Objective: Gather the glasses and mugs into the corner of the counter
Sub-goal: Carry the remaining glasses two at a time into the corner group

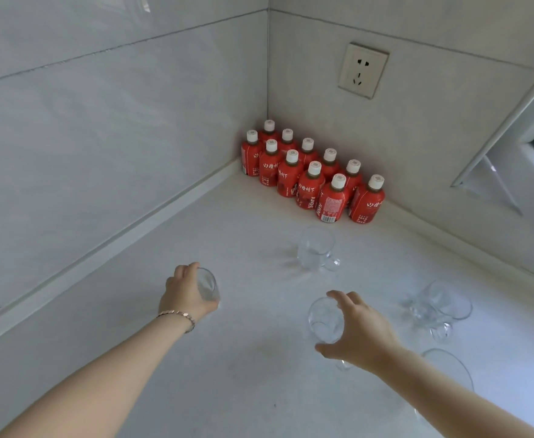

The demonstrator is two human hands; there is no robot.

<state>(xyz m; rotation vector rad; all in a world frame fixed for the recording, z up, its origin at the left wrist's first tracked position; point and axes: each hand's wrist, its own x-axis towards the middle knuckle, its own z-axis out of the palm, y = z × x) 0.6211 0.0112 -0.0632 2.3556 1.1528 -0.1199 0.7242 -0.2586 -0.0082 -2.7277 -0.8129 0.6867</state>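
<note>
We find the corner already occupied by a block of red bottles (309, 175) with white caps, standing in close rows against both walls. All positions below are taken from that block.

The left hand (186, 292) is wrapped round a small clear tumbler (209, 284), well in front of the bottles and toward their left. The grip is from the side, which we judge suits sliding or lifting the tumbler without tipping it.

The right hand (357, 330) curls round a second glass (324, 320), thumb low and fingers over the far rim, well in front of the bottles. Whether this glass rests on the table (253, 374) we cannot tell.

A handled mug (316, 249) stands upright just in front of the bottles, nearest the goal. A pair of mugs (439, 306) sits close together, in front and to the right. One further glass (448, 368) shows partly behind the right forearm, farthest out.

All the vessels are thin, transparent, smooth and round-walled. The table is pale, matt and faintly speckled. We judge the glass slippery and liable to chip if knocked together.
</note>
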